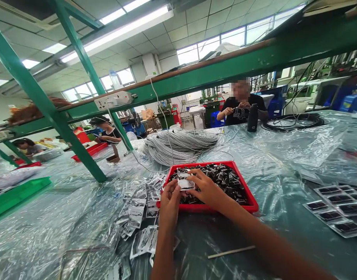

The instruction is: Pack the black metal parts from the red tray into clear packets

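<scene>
Over the near left part of a red tray (201,209), both hands are at a small white and clear plastic packet (184,182). My left hand (170,194) pinches its lower left edge between thumb and fingers. From the right, my right hand (206,187) reaches across with fingers on the packet's right side and face. Many small black parts (227,179) fill the tray beneath. What is inside the packet is too small to make out. To the left of the tray lies a loose heap of similar packets (134,214).
Behind the tray lies a large coil of grey cable (178,146). Blister sheets with black items (338,206) are at right, and a thin stick (231,252) lies in front. A green post (79,144) rises at left. Across the table a person (242,107) sits beside a black bottle (253,118).
</scene>
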The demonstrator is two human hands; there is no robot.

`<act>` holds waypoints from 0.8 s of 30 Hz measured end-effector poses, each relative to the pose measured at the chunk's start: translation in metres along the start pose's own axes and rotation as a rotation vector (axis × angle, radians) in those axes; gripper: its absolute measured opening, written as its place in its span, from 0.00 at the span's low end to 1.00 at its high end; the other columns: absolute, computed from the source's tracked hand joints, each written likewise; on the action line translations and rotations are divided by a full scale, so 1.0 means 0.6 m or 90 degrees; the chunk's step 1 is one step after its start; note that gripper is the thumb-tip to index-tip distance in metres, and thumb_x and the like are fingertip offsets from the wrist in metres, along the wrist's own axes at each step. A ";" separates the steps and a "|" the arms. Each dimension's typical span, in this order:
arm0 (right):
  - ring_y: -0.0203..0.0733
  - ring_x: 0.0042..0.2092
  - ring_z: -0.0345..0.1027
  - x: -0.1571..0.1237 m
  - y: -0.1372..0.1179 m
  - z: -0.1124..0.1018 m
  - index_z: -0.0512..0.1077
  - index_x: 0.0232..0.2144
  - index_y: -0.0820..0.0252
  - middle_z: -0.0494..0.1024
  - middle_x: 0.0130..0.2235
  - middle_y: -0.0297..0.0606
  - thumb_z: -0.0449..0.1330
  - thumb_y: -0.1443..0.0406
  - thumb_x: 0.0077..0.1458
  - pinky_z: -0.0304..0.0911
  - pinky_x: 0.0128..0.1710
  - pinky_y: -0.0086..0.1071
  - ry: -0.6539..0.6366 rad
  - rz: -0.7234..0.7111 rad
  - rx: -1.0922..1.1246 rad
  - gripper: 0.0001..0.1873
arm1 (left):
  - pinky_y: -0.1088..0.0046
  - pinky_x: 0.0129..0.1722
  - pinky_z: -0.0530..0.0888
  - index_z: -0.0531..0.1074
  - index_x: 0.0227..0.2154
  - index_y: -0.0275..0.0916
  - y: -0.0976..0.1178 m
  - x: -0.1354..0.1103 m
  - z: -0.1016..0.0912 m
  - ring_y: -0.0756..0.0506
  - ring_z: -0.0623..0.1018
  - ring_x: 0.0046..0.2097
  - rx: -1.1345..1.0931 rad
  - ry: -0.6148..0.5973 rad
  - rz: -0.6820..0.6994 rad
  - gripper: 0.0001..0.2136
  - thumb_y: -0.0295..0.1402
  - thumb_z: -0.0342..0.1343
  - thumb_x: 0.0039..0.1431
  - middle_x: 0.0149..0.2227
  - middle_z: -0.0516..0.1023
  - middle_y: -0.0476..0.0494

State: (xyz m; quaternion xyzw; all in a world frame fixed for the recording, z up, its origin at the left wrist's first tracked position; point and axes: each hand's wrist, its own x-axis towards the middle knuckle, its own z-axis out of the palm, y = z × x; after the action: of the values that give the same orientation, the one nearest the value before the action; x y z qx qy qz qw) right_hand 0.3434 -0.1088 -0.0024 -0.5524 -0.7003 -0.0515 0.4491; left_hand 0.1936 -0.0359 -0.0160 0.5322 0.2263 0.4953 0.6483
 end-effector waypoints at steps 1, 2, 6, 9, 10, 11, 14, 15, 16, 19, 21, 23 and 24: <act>0.50 0.52 0.69 -0.001 0.000 0.002 0.70 0.49 0.59 0.66 0.55 0.50 0.63 0.71 0.56 0.70 0.51 0.46 0.018 -0.001 -0.013 0.17 | 0.73 0.37 0.73 0.75 0.42 0.38 0.002 -0.001 0.002 0.51 0.75 0.32 0.016 -0.006 -0.007 0.19 0.41 0.66 0.49 0.37 0.77 0.46; 0.50 0.52 0.69 -0.002 -0.001 0.004 0.70 0.48 0.60 0.65 0.56 0.51 0.62 0.71 0.56 0.70 0.51 0.46 0.034 -0.003 -0.031 0.17 | 0.72 0.38 0.73 0.75 0.43 0.38 0.003 -0.002 0.003 0.50 0.76 0.33 0.035 -0.012 -0.009 0.19 0.42 0.66 0.49 0.39 0.78 0.44; 0.51 0.47 0.71 -0.003 -0.013 0.005 0.71 0.50 0.62 0.66 0.55 0.53 0.61 0.70 0.57 0.72 0.48 0.47 0.041 -0.015 -0.110 0.16 | 0.72 0.39 0.73 0.76 0.44 0.37 0.007 -0.003 0.002 0.49 0.76 0.33 0.088 -0.019 0.007 0.20 0.43 0.65 0.50 0.39 0.79 0.43; 0.48 0.43 0.72 -0.003 -0.023 0.005 0.71 0.51 0.59 0.70 0.46 0.47 0.58 0.68 0.60 0.73 0.45 0.45 0.023 -0.017 -0.094 0.16 | 0.71 0.40 0.73 0.76 0.43 0.36 0.006 -0.003 -0.004 0.49 0.76 0.34 0.098 -0.026 0.021 0.19 0.41 0.65 0.51 0.37 0.80 0.43; 0.46 0.42 0.72 -0.003 -0.026 0.006 0.72 0.51 0.59 0.70 0.43 0.45 0.58 0.68 0.60 0.73 0.44 0.44 0.018 -0.009 -0.073 0.16 | 0.71 0.39 0.73 0.77 0.42 0.36 0.005 -0.003 -0.006 0.48 0.77 0.34 0.098 -0.025 0.027 0.18 0.41 0.64 0.51 0.36 0.80 0.43; 0.45 0.41 0.71 -0.004 -0.029 0.008 0.72 0.50 0.59 0.70 0.42 0.44 0.58 0.68 0.60 0.73 0.45 0.43 0.015 0.003 -0.053 0.15 | 0.71 0.39 0.73 0.77 0.42 0.36 0.002 -0.003 -0.008 0.48 0.77 0.34 0.095 -0.019 0.032 0.17 0.41 0.64 0.51 0.36 0.80 0.43; 0.43 0.38 0.71 -0.005 -0.037 0.015 0.73 0.47 0.60 0.69 0.40 0.42 0.58 0.68 0.61 0.72 0.43 0.41 0.003 0.049 -0.013 0.12 | 0.73 0.36 0.73 0.77 0.39 0.36 -0.007 -0.003 -0.008 0.49 0.76 0.32 0.057 0.008 0.030 0.17 0.40 0.66 0.49 0.33 0.80 0.44; 0.42 0.37 0.70 -0.006 -0.039 0.017 0.74 0.46 0.60 0.69 0.39 0.41 0.58 0.68 0.61 0.72 0.42 0.40 -0.001 0.063 0.000 0.11 | 0.73 0.35 0.72 0.77 0.38 0.36 -0.009 -0.003 -0.007 0.50 0.75 0.31 0.033 0.015 0.024 0.17 0.40 0.66 0.47 0.33 0.80 0.45; 0.41 0.36 0.70 -0.006 -0.040 0.019 0.75 0.45 0.59 0.70 0.38 0.40 0.58 0.68 0.61 0.71 0.41 0.38 -0.004 0.072 0.012 0.10 | 0.74 0.34 0.72 0.77 0.38 0.36 -0.010 -0.004 -0.004 0.51 0.75 0.30 0.007 0.020 0.015 0.17 0.40 0.67 0.45 0.32 0.79 0.46; 0.41 0.36 0.69 -0.005 -0.043 0.019 0.76 0.41 0.60 0.71 0.36 0.39 0.59 0.67 0.61 0.69 0.40 0.36 -0.011 0.089 0.030 0.07 | 0.74 0.34 0.72 0.76 0.37 0.35 -0.004 -0.005 0.003 0.51 0.75 0.29 -0.025 0.027 0.000 0.20 0.41 0.69 0.42 0.31 0.78 0.46; 0.41 0.37 0.69 -0.004 -0.044 0.019 0.76 0.40 0.62 0.72 0.36 0.40 0.60 0.66 0.60 0.67 0.41 0.36 -0.016 0.104 0.011 0.07 | 0.74 0.36 0.73 0.74 0.37 0.36 0.006 -0.006 0.005 0.50 0.77 0.33 0.024 0.034 0.010 0.20 0.41 0.69 0.43 0.32 0.78 0.45; 0.41 0.35 0.69 -0.004 -0.046 0.020 0.77 0.36 0.63 0.73 0.34 0.40 0.61 0.64 0.59 0.66 0.39 0.35 -0.027 0.131 -0.005 0.07 | 0.73 0.37 0.74 0.72 0.36 0.37 0.020 -0.007 0.000 0.48 0.78 0.35 0.091 0.021 0.019 0.19 0.41 0.68 0.44 0.32 0.78 0.46; 0.40 0.34 0.69 -0.004 -0.048 0.021 0.77 0.33 0.63 0.73 0.32 0.39 0.62 0.63 0.59 0.65 0.37 0.34 -0.036 0.145 -0.003 0.08 | 0.72 0.38 0.74 0.71 0.36 0.38 0.028 -0.008 -0.004 0.47 0.78 0.36 0.121 0.001 0.018 0.19 0.41 0.68 0.44 0.32 0.77 0.46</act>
State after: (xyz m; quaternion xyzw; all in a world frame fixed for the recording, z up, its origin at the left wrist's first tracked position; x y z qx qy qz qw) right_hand 0.3125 -0.1142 0.0008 -0.6307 -0.6452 0.0135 0.4310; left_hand 0.1828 -0.0397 -0.0027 0.5940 0.2651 0.4814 0.5874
